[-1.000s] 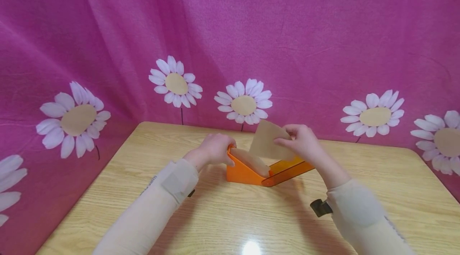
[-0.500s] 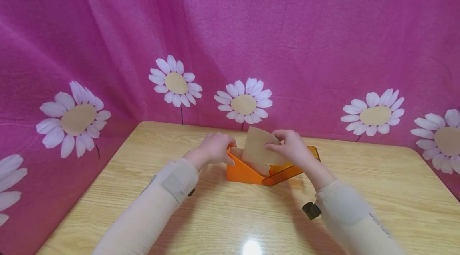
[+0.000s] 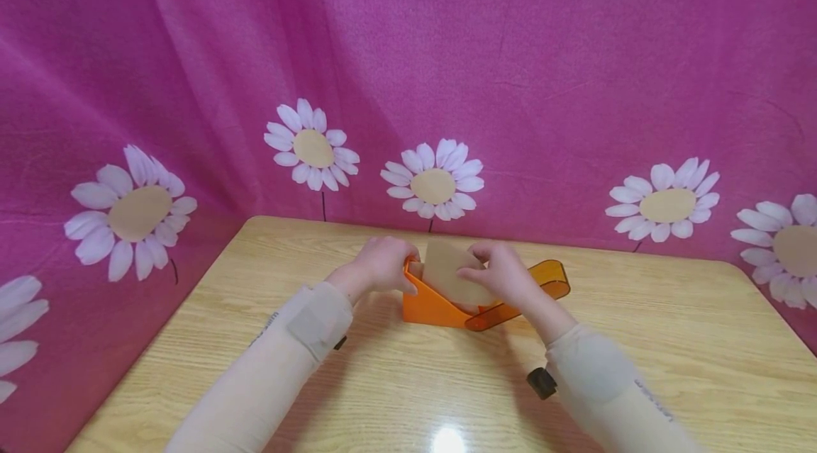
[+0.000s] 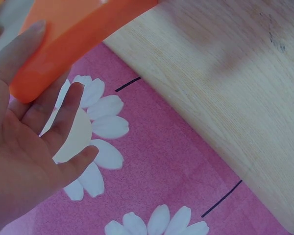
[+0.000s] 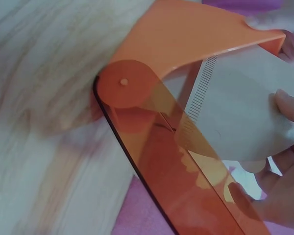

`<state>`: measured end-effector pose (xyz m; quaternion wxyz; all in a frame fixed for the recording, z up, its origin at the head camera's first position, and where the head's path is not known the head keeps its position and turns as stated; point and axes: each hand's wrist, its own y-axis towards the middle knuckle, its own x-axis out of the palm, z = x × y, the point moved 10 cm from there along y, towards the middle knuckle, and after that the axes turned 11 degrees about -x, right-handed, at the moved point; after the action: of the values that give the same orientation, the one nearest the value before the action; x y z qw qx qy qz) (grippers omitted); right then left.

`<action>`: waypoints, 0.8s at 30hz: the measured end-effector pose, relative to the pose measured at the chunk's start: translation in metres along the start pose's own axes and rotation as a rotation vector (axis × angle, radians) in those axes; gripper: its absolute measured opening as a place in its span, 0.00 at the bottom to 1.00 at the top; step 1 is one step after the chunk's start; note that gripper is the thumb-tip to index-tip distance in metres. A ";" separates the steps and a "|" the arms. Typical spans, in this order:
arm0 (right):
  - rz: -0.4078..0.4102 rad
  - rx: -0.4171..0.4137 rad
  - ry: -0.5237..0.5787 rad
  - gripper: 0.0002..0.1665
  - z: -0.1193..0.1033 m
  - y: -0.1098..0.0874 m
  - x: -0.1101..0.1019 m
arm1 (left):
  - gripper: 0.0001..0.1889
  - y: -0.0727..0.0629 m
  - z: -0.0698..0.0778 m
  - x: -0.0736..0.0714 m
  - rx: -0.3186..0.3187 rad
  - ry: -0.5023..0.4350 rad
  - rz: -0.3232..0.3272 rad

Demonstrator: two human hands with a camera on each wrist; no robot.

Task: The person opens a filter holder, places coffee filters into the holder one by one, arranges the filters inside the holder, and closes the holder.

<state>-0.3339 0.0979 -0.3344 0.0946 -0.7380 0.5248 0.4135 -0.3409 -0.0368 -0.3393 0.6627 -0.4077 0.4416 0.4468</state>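
An orange plastic filter holder (image 3: 429, 305) stands on the table, its transparent amber lid (image 3: 550, 278) swung out to the right on a side hinge. My left hand (image 3: 381, 264) grips the holder's tall back end, thumb on the near side wall (image 4: 63, 46). Between thumb and fingers, my right hand (image 3: 501, 273) pinches a brown paper coffee filter (image 3: 447, 270), which overlaps the holder's opening in the head view. The right wrist view shows the filter's crimped edge (image 5: 203, 90) lying inside the holder walls. Part of another brown sheet (image 3: 416, 269) shows behind it.
The holder rests on a light wood table (image 3: 383, 382). A magenta cloth (image 3: 542, 84) with printed daisies hangs behind the table and along its left side. Both forearms wear pale sleeves, with a small black camera (image 3: 542, 383) below the right wrist.
My right hand has moved left and slightly down, bringing the coffee filter from above the lid to inside the holder's opening. My left hand and the holder have stayed put.
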 end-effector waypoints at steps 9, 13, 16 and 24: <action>-0.013 0.006 -0.009 0.16 0.002 0.001 0.014 | 0.16 -0.001 0.001 -0.001 0.019 0.021 0.009; -0.014 -0.010 -0.041 0.19 0.001 0.002 0.018 | 0.14 -0.001 0.001 0.000 0.023 0.030 0.012; -0.025 0.006 -0.066 0.15 0.002 0.001 0.022 | 0.14 0.000 0.001 0.000 0.021 0.032 0.011; -0.046 0.059 -0.092 0.10 0.008 0.000 0.028 | 0.14 0.002 -0.001 0.002 0.008 0.032 0.001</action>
<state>-0.3354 0.0829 -0.3592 0.1499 -0.7271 0.5147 0.4289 -0.3426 -0.0369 -0.3416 0.6571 -0.4117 0.4541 0.4388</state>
